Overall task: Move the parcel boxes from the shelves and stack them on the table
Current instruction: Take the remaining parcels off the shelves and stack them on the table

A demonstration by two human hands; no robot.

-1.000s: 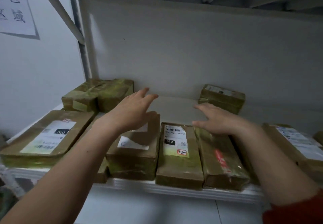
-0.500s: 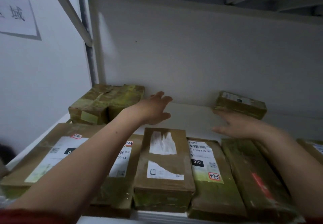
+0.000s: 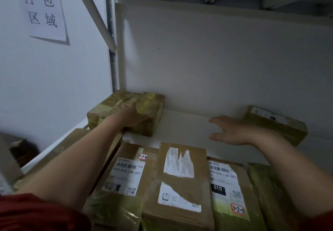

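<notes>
Cardboard parcel box [image 3: 153, 102] under left hand [image 3: 130, 115] (blurred; grip unclear); right hand [image 3: 239, 131] hovers, grip spread open, above shelf [image 3: 187, 122].

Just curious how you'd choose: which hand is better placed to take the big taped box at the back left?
Left. The left hand is touching that taped box. The right hand is open over the bare shelf, nearer the small box at back right.
</notes>
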